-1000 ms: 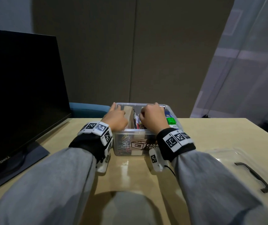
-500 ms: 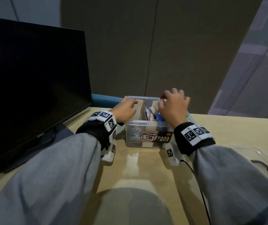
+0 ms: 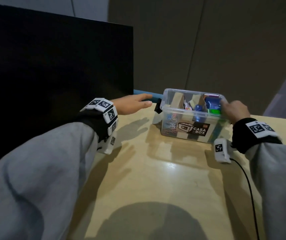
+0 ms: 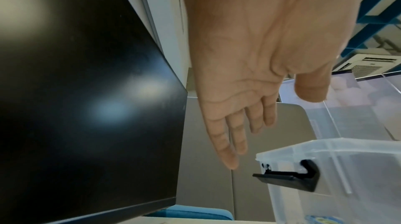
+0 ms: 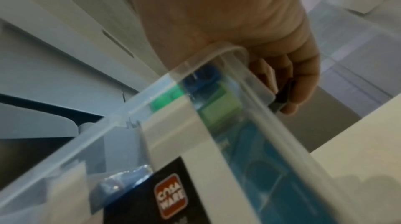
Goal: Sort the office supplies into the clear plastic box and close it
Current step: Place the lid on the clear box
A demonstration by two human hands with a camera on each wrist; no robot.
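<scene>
Already the right hand (image 3: 235, 110) curls its fingers over the right end rim of the clear plastic box (image 3: 190, 118), which runs lengthwise leftward toward the empty, flat-fingered left hand (image 3: 131, 105) just beyond its black latch (image 3: 158, 106)

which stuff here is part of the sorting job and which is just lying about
Job:
clear plastic box
colored paper clips
green item
cardboard dividers
right hand, on the box's right end
left hand

Lying about:
monitor
desk

I see a pale wooden desk (image 3: 156, 179), a dark monitor (image 3: 52, 66) at left, and grey-brown wall panels (image 3: 208, 40) beyond.
</scene>
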